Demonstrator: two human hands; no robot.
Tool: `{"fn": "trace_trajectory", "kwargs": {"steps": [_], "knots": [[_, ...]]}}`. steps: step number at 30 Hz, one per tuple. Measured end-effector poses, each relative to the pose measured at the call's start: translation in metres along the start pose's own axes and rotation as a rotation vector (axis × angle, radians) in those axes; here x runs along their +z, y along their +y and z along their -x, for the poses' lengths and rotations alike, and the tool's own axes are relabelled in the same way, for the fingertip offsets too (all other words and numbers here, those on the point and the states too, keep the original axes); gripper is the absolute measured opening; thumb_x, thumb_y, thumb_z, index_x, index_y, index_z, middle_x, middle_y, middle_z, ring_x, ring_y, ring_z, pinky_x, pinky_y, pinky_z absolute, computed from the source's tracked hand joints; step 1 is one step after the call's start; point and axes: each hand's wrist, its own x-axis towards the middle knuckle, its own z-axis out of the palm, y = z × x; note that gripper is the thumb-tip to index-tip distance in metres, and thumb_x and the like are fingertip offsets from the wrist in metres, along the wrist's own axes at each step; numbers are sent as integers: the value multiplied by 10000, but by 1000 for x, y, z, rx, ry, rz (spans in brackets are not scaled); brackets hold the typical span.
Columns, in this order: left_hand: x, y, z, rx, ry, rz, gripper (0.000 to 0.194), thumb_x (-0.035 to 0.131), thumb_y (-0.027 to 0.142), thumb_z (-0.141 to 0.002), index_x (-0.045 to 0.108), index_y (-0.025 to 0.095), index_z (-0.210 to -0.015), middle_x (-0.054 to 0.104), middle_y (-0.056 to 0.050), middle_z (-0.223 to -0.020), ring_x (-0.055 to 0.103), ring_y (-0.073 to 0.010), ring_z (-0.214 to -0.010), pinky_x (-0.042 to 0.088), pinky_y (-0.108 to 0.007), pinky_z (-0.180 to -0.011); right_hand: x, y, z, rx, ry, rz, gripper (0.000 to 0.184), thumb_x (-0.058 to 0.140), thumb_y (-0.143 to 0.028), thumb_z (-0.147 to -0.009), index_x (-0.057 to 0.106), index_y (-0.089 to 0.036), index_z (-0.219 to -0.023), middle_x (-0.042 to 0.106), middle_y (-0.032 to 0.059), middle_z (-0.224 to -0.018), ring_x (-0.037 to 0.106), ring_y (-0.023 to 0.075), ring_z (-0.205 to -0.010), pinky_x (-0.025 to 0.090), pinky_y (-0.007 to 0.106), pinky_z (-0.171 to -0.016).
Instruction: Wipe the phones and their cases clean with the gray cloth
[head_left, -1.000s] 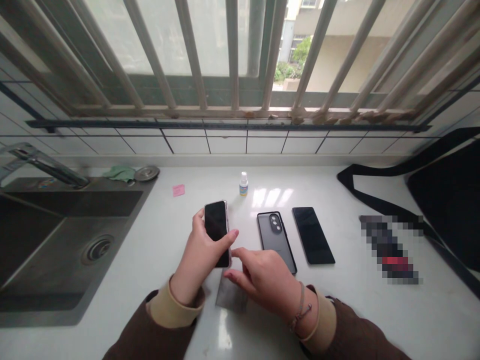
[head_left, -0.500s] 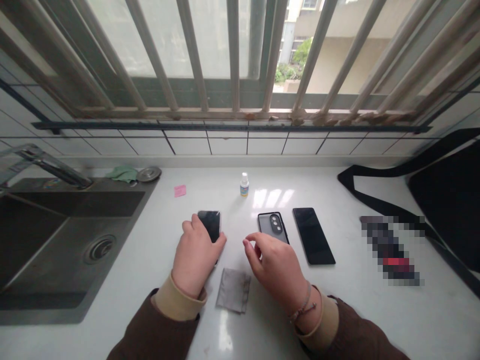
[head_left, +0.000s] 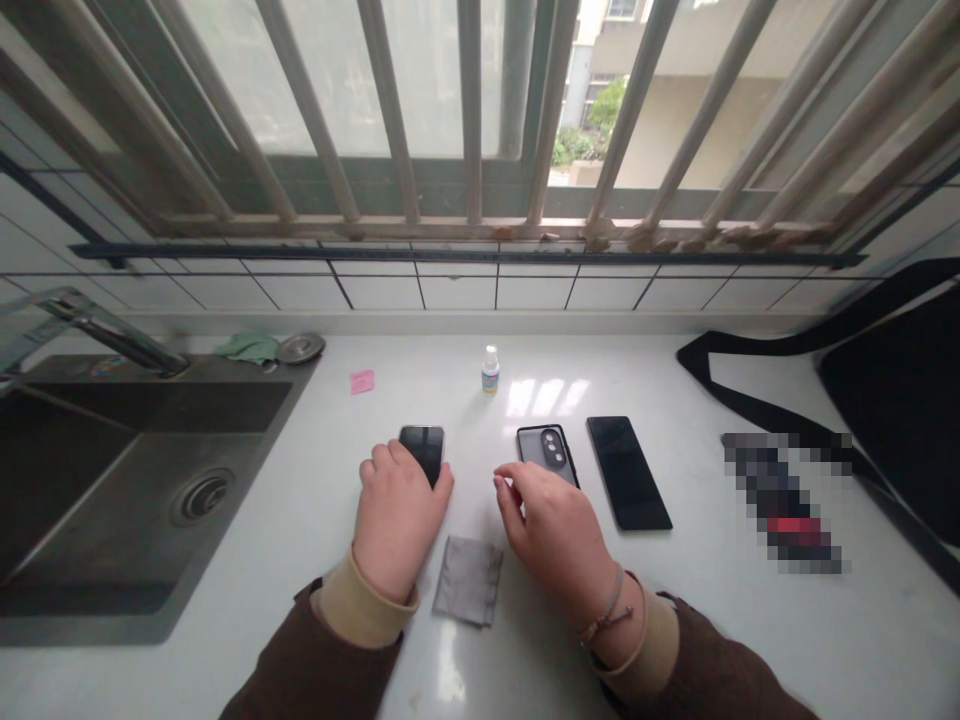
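Note:
A dark-screened smartphone (head_left: 424, 450) lies at the middle left of the counter. My left hand (head_left: 397, 515) wraps over it, thumb along the right edge and fingers across the left side, hiding its lower part. To the right, my right hand (head_left: 559, 520) hovers with thumb and forefinger curled together in a pinch; no object shows between the tips. It partly covers a clear phone case (head_left: 534, 447) with a black rim and camera cutouts. Between my wrists lies a folded grey cloth (head_left: 466, 582). A larger black phone (head_left: 628, 472) rests face up beyond the case.
A small white bottle (head_left: 490, 371) stands upright at the back, with a pink slip (head_left: 361, 382) to its left. The steel sink (head_left: 247, 450) and faucet (head_left: 127, 340) are on the left. At right, a black bag strap (head_left: 739, 400) loops onto the counter (head_left: 540, 660) beside a blurred-out item.
My left hand has drawn slightly toward me on the smartphone, its fingers lying lower over the screen. The right hand has barely moved.

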Motion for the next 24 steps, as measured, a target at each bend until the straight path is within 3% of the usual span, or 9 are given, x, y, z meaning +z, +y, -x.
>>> {"fn": "trace_trajectory", "kwargs": {"steps": [7,12,19,24], "knots": [[-1,-1,1,-38,-39,0,505,572,486,-981,650,10,-1130,622,-218,-1063,616,-396,-1033,507,-475,-964,2,7,-2,18,49,98,240,556,-289,-1088,655,-179,-1276,716,105,-1058,671,280,-986,513,399,-890],[-5,1,2,-70,-71,-8,555,537,507,-996,628,9,-1225,624,-205,-1097,627,-386,-1045,542,-444,-837,1,6,-2,117,80,248,355,635,-363,-1035,621,-174,-1335,669,163,-1192,602,350,-1112,507,475,-945],[-8,2,2,-87,-96,-31,615,521,527,-1014,607,-9,-1303,627,-203,-1121,637,-376,-1049,552,-446,-790,4,4,-1,208,86,376,453,617,-417,-1031,587,-185,-1419,529,231,-1545,447,426,-1446,416,609,-1093],[-7,1,2,-85,-93,-41,836,483,631,-1034,469,-57,-1509,627,-235,-1192,637,-382,-1083,550,-445,-804,6,4,-1,268,13,397,508,625,-414,-1026,568,-169,-1467,481,249,-1610,392,433,-1509,433,620,-1104]]}}
